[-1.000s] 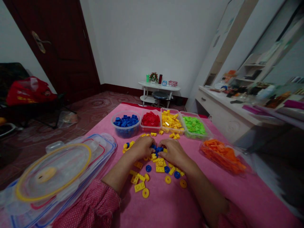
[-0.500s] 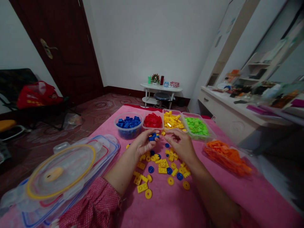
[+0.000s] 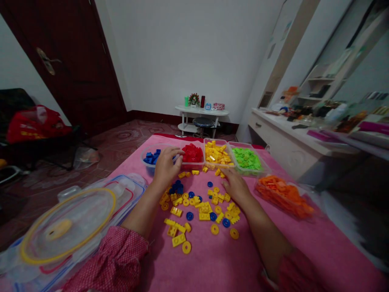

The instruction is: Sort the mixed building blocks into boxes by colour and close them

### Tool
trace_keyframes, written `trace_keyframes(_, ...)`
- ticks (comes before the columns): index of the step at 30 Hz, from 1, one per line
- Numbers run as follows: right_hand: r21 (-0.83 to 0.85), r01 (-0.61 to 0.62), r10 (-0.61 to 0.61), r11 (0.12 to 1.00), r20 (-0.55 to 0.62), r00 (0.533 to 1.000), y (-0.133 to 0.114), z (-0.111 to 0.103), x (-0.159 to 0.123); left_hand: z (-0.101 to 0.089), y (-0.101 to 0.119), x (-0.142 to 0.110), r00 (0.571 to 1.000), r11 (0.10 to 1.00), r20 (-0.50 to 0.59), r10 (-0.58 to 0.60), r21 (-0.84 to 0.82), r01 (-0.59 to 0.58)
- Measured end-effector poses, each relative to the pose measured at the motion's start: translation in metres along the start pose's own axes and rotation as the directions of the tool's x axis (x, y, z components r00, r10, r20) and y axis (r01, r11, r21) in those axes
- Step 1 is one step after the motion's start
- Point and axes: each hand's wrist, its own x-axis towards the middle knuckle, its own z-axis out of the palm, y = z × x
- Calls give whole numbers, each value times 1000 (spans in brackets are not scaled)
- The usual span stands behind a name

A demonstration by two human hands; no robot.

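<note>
My left hand (image 3: 167, 163) is raised over the right rim of the round tub of blue bricks (image 3: 152, 156), fingers apart, with nothing visible in it. Its fingertips reach toward the box of red bricks (image 3: 192, 154). A cluster of blue pieces (image 3: 176, 187) is just below and right of that wrist, among yellow bricks (image 3: 205, 208). My right hand (image 3: 236, 185) is low over the pink cloth with its fingers loosely spread. Its fingertips are close to a few yellow bricks (image 3: 219, 173); contact cannot be made out. Blue wheels (image 3: 189, 215) and yellow rings (image 3: 186, 247) are scattered between my forearms.
Behind the loose pieces are a box of yellow bricks (image 3: 217, 154) and a box of green pieces (image 3: 246, 159). A box of orange pieces (image 3: 284, 196) stands at the right. Stacked clear lids (image 3: 88, 215) lie at the left. A white dresser (image 3: 282, 142) adjoins the right side.
My hands have parted. The left has let go of the blue pieces and moved left and up to the blue tub; the right has shifted right and slightly down. The view has turned slightly.
</note>
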Motion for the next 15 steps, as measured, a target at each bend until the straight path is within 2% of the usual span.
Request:
trace_keyframes(2, 39, -10, 10, 999, -1, 1000, -1, 0, 1, 9, 17, -7, 991, 992, 130, 45, -126, -28)
trace_keyframes(3, 52, -26, 25, 998, 10, 1000, -1, 0, 1, 13, 25, -10, 973, 982, 221, 68, -189, -26)
trace_keyframes(5, 55, -60, 59, 997, 35, 998, -3, -1, 2, 22, 39, -20, 906, 961, 404, 124, -276, -9)
trace_keyframes(7, 30, -84, 82, 996, 44, 996, -6, -3, 3, 28, 53, -30, 832, 951, 521, 192, -307, -27)
trace_keyframes(10, -3, -96, 96, 995, 0, 995, -10, -7, 3, 36, 71, -47, 738, 937, 592, 323, -313, -159)
trace_keyframes(12, -3, -91, 91, 996, 3, 996, -9, -12, 2, 41, 79, -56, 659, 919, 644, 389, -323, -227)
trace_keyframes(13, 6, -80, 79, 997, 30, 996, -7, -15, 2, 44, 80, -59, 631, 917, 668, 396, -319, -237)
trace_keyframes(15, 58, -44, 35, 997, 149, 988, 0, -23, -1, 49, 80, -62, 606, 931, 707, 364, -288, -224)
